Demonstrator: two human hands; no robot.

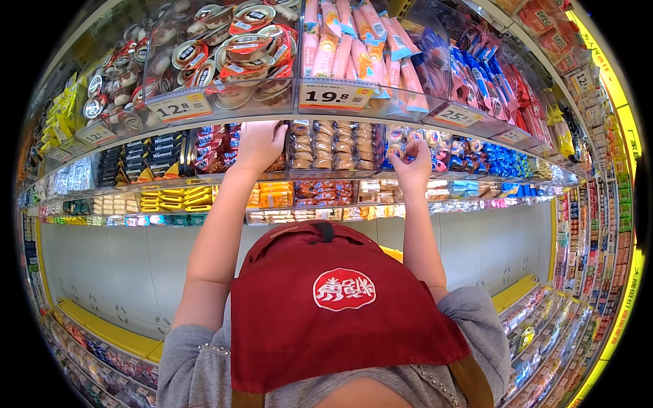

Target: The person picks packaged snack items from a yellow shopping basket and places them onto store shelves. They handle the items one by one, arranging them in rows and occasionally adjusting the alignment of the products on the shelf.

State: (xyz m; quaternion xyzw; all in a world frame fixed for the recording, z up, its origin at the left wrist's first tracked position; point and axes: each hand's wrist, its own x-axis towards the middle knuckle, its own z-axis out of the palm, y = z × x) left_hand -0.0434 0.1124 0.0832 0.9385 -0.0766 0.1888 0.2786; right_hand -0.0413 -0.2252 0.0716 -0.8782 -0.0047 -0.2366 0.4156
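Note:
Both arms reach forward to a shelf of clear plastic bins with wrapped snacks. My left hand (260,145) is at the bin of red-wrapped snacks (211,148), its fingers partly hidden under the upper shelf's edge, so its grip cannot be told. My right hand (413,166) is at the bin of small round packaged snacks (438,145), thumb and forefinger curled close around a small round packaged snack (396,150); whether it is held cannot be told. Between the hands sits a clear bin of round tan biscuits in stacks (334,145).
Above hang bins of sealed cups (250,46) and pink-wrapped sticks (357,46), with price tags on their fronts. Lower bins hold yellow packets (176,199) and orange packets (275,195). More stocked shelves (541,341) stand behind, beyond the grey floor (122,255).

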